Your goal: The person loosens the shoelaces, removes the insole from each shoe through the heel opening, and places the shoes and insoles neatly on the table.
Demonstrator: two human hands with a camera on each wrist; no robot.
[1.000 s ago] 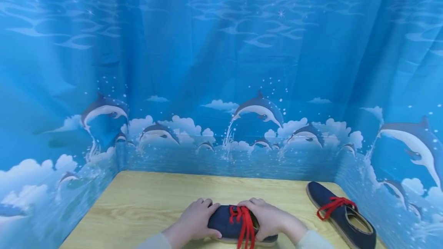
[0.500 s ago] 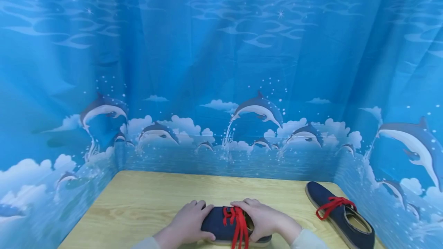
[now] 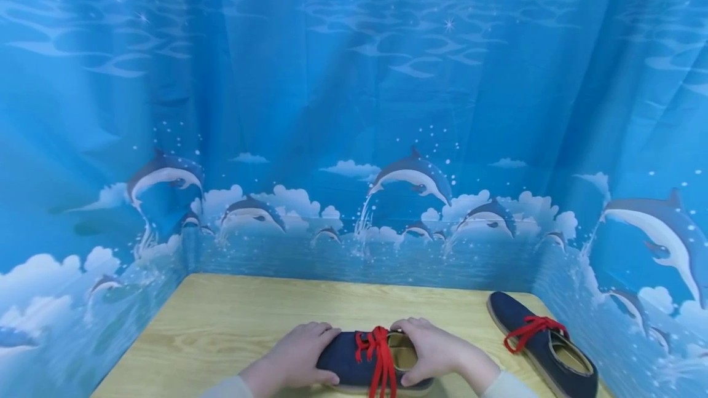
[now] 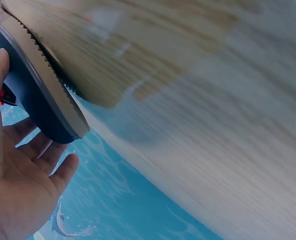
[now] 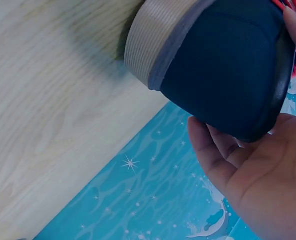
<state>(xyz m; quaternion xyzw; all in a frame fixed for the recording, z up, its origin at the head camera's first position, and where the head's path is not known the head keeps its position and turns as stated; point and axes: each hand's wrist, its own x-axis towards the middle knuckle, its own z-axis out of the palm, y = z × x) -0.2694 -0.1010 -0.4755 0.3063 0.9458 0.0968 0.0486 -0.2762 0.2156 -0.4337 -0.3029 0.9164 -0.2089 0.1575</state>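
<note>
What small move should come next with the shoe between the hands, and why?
Probably a gentle turn of the held shoe, bringing its toe round toward the far side of the table. It is crosswise, with left fingers gripping the toe and right fingers the heel, so both ends are controlled, while the other shoe points its toe that way.

We see pale wood-grain surface (image 3: 232,312) across bottom of head view. On it we find: navy shoe (image 3: 543,344), lower right; another red-laced shoe (image 3: 362,370), bottom centre, sole down.
</note>
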